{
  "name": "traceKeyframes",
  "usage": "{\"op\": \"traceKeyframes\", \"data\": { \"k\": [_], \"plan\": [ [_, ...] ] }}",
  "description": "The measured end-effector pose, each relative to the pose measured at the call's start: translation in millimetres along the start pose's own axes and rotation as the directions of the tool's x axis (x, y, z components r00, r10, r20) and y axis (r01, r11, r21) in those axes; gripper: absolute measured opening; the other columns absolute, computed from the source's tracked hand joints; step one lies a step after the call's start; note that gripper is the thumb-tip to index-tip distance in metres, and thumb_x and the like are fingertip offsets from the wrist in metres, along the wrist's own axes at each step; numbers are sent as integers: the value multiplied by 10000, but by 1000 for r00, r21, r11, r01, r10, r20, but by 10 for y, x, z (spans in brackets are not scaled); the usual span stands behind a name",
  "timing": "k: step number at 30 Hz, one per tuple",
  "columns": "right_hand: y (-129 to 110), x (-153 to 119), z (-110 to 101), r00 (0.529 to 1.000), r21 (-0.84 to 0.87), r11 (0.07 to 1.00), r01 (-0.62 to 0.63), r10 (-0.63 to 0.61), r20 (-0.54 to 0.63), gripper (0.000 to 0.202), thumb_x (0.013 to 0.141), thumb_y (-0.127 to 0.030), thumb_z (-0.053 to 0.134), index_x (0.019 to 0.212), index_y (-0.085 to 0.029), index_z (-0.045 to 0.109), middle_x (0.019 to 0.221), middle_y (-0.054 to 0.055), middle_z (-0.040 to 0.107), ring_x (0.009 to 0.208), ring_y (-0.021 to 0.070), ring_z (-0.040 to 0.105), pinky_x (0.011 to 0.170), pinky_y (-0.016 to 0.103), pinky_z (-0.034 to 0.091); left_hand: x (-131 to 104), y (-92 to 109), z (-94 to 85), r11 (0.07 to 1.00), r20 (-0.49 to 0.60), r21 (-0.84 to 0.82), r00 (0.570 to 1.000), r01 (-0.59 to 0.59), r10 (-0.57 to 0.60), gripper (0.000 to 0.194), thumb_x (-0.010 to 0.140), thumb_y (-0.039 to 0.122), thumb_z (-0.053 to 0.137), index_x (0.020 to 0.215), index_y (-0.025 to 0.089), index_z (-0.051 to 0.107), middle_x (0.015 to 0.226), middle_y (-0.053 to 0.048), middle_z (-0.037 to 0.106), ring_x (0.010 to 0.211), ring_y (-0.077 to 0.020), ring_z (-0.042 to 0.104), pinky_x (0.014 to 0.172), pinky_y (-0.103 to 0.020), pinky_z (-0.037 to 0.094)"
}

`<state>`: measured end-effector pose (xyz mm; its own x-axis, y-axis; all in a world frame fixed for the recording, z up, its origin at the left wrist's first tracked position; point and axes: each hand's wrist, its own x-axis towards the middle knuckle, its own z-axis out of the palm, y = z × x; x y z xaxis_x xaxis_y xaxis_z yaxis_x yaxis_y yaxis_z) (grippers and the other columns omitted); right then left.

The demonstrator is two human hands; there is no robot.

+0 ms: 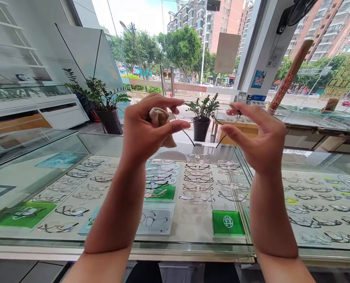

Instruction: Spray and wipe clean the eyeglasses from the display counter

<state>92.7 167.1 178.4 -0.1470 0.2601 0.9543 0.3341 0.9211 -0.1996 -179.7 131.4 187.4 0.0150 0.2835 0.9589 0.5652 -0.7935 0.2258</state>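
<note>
Head view, around twelve o'clock left hand [153, 124] and right hand [259, 137], fingers of both clamped on eyeglasses [190, 138], cloth [160, 117] in left, showcase [192, 247] at six.

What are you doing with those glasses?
A person is holding up one pair of glasses with both hands, the left hand on one side and the right hand on the other. A crumpled cloth is in the left hand too. Below is a glass counter with rows of other glasses.
</note>
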Motion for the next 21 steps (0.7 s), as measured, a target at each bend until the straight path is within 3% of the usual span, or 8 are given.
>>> {"op": "traceKeyframes", "data": {
  "k": [8,13,16,18,21],
  "plan": [
    [-99,-9,-31,997,25,997,-77,76,20,424,954,-559,817,1319,-345,801,1195,64,825,1225,333,745,1162,572,596,-12,-166,14,998,50,-34,997,54,-52,344,815,487,960,1121,374,851,963,-26,763,897,-256,726,736,-443,590],
    [-25,0,-7,999,-39,999,-31,32,12,480,974,-493,801,1430,-356,741,1333,74,789,1364,366,690,1242,608,540,1,-83,63,989,-40,101,993,-104,108,474,855,679,890,1236,413,799,1103,-34,745,999,-266,689,837,-502,575],
    [39,-2,24,999,-62,997,38,-39,-28,500,989,-468,782,1475,-378,708,1437,73,747,1441,393,647,1280,643,497,6,-93,102,952,-76,221,969,-212,234,583,880,743,811,1313,357,745,1168,-18,705,998,-217,639,837,-493,556],
    [71,-8,44,997,-61,996,59,-62,-46,522,999,-468,766,1508,-390,683,1480,76,719,1489,414,610,1280,667,489,3,-124,128,944,-68,238,966,-229,251,662,872,763,794,1351,315,712,1201,-28,676,1060,-223,624,840,-481,547],
    [79,-18,66,995,-135,989,52,-63,-78,533,1018,-475,729,1540,-399,654,1507,75,698,1518,423,586,1258,682,509,-14,-157,176,960,-87,201,972,-196,216,747,812,847,785,1361,347,707,1236,-68,661,1176,-306,628,837,-493,549]
  ]
}}
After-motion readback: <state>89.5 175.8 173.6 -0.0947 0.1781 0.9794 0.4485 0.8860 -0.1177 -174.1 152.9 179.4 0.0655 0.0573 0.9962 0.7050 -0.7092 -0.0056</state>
